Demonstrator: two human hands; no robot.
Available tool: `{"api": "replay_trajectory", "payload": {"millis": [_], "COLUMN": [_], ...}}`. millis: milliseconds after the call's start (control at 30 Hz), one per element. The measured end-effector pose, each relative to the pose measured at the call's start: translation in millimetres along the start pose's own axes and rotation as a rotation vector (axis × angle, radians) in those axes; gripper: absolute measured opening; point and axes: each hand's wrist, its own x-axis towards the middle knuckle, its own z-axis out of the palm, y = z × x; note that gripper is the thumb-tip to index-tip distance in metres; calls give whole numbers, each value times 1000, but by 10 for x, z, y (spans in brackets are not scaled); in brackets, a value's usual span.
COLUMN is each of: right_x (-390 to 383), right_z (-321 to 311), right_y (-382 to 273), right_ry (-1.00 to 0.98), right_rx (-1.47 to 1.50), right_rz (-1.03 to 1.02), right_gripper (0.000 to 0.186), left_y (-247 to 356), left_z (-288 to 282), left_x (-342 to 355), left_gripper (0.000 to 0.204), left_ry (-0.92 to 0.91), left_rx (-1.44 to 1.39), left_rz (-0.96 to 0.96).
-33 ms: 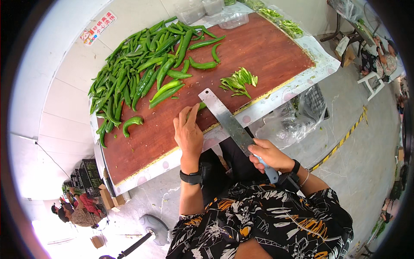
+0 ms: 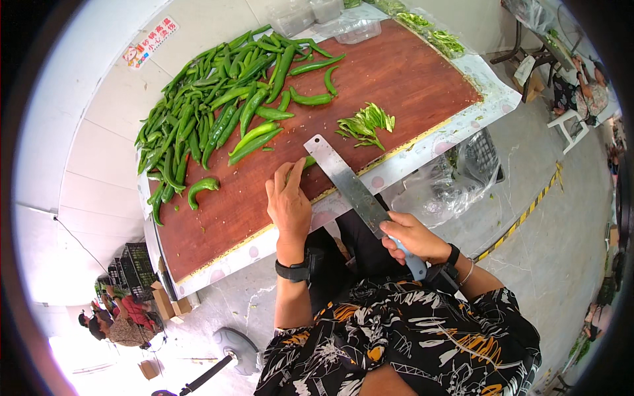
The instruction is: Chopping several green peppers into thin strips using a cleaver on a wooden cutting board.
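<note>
My left hand [image 2: 289, 206] presses a long green chili pepper [image 2: 310, 161] against the reddish-brown cutting board [image 2: 403, 76], and its fingers cover most of the pepper. Closed around a light blue handle, my right hand [image 2: 419, 239] holds a broad kitchen knife [image 2: 349, 187]. The blade points away from me and lies just right of the held pepper's exposed end. To the right of the blade tip sits a small heap of sliced green pepper [image 2: 365, 127]. A large pile of whole green chili peppers [image 2: 191, 122] covers the board's far left, with several loose ones nearer my left hand.
Clear plastic containers [image 2: 353, 32] stand at the board's far edge. More sliced greens [image 2: 446, 43] lie beyond its far right corner. Below the table's right side is a crate [image 2: 487, 155] with clear plastic over it. Other people sit at the far left and right.
</note>
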Motion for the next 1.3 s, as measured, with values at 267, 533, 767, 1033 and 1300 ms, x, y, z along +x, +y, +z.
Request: {"api": "replay_trajectory", "payload": {"millis": [267, 533, 767, 1033, 1300], "right_x": [-1, -17, -9, 38, 40], "right_z": [6, 37, 61, 79, 81], "right_y": [-23, -66, -76, -69, -81], "right_ry": [-20, -36, -24, -23, -26], "right_rx": [6, 27, 17, 9, -29], "right_rz": [6, 7, 8, 12, 17], "right_gripper": [20, 20, 20, 16, 18], "left_y": [4, 15, -8, 0, -4], "left_z": [-2, -17, 8, -14, -14], "left_x": [1, 9, 11, 20, 17], "left_gripper": [45, 44, 42, 41, 43], "left_ry": [-10, -20, -14, -29, -23], "left_rx": [-7, -21, -33, -33, -37], "left_rz": [-18, -33, -21, -48, -54]}}
